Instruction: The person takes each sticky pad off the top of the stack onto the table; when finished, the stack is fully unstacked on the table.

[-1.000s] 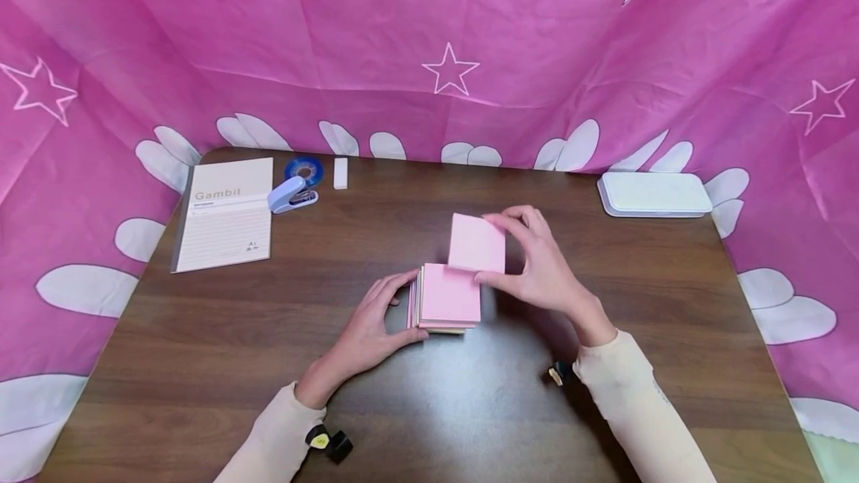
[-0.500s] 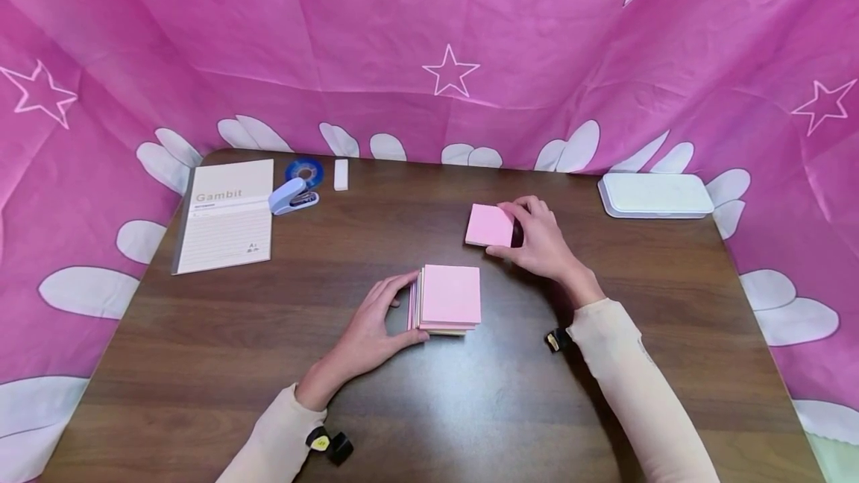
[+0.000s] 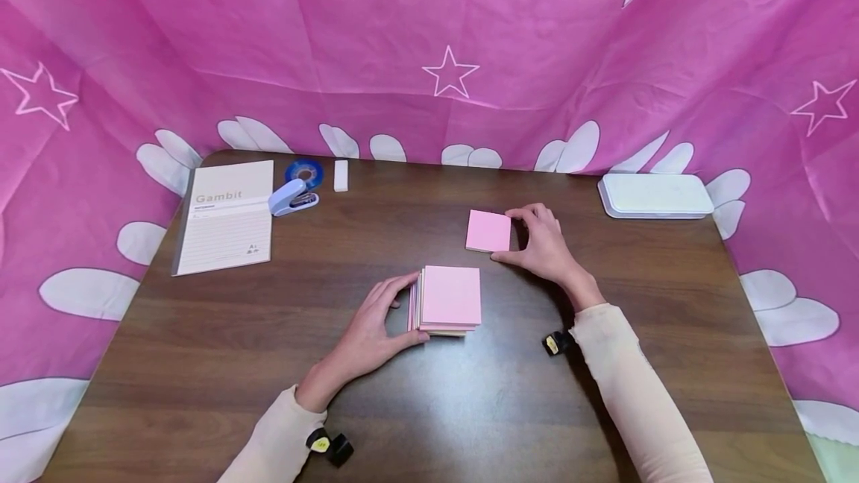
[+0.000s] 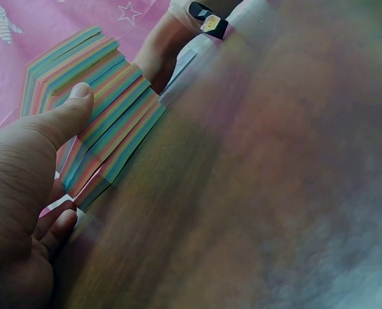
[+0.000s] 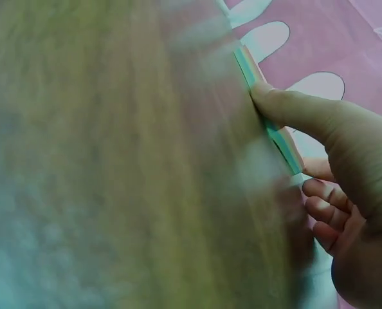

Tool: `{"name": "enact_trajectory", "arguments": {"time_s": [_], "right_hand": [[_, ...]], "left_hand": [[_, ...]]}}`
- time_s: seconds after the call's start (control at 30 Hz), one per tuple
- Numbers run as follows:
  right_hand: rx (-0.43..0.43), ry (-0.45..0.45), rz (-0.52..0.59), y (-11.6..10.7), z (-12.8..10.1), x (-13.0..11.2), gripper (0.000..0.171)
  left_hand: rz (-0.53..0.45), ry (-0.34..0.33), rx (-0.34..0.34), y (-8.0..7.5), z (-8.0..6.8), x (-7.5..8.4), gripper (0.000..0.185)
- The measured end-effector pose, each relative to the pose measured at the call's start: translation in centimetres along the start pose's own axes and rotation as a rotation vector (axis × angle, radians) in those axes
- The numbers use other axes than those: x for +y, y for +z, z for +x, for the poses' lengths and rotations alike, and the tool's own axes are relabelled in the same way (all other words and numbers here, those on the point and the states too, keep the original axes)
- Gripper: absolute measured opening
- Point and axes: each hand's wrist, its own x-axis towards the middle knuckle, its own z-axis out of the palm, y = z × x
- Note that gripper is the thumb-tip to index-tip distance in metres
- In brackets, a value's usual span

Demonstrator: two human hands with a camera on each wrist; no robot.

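A tall stack of pink-topped sticky-note pads (image 3: 452, 295) stands mid-table, slightly uneven. My left hand (image 3: 365, 330) holds it from the left, thumb at the near side and fingers at the far side. Striped yellow, green and pink edges of the stack (image 4: 110, 112) show in the left wrist view, the thumb lying across them. Behind the stack and to its right, a thin pink sticky-note pad (image 3: 488, 230) lies flat on the table. My right hand (image 3: 545, 248) pinches that pad at its right end, thumb on the near edge (image 5: 287, 151), fingers at the far one.
At the back left lie a Gambit notebook (image 3: 228, 226), a light-blue stapler (image 3: 288, 196), a blue tape roll (image 3: 295, 168) and a white eraser (image 3: 341, 175). A white case (image 3: 656, 194) sits at the back right. Pink curtain (image 3: 376, 36) hangs behind the wooden table (image 3: 201, 356).
My right hand has carried the thin pad from over the stack to the back right and set it down on the table. The left hand has stayed on the stack.
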Motion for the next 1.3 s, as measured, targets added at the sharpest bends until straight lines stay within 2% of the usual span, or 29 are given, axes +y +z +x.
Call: {"name": "enact_trajectory", "arguments": {"time_s": [0.17, 0.67, 0.9, 1.3], "right_hand": [[-0.001, 0.014, 0.013, 0.0, 0.8, 0.8, 0.083], [-0.030, 0.077, 0.040, -0.7, 5.0, 1.8, 0.087], [-0.029, 0.098, 0.048, -0.7, 5.3, 1.9, 0.088], [-0.020, 0.079, 0.025, -0.7, 5.5, 1.7, 0.088]], "left_hand": [[-0.007, 0.001, 0.001, 0.0, -0.1, 0.0, 0.095], [-0.016, -0.033, -0.019, 0.1, -0.3, 0.1, 0.096], [-0.018, -0.019, -0.015, 0.1, -0.2, 0.2, 0.095], [0.003, -0.005, -0.010, 0.0, -0.1, 0.2, 0.095]]}}
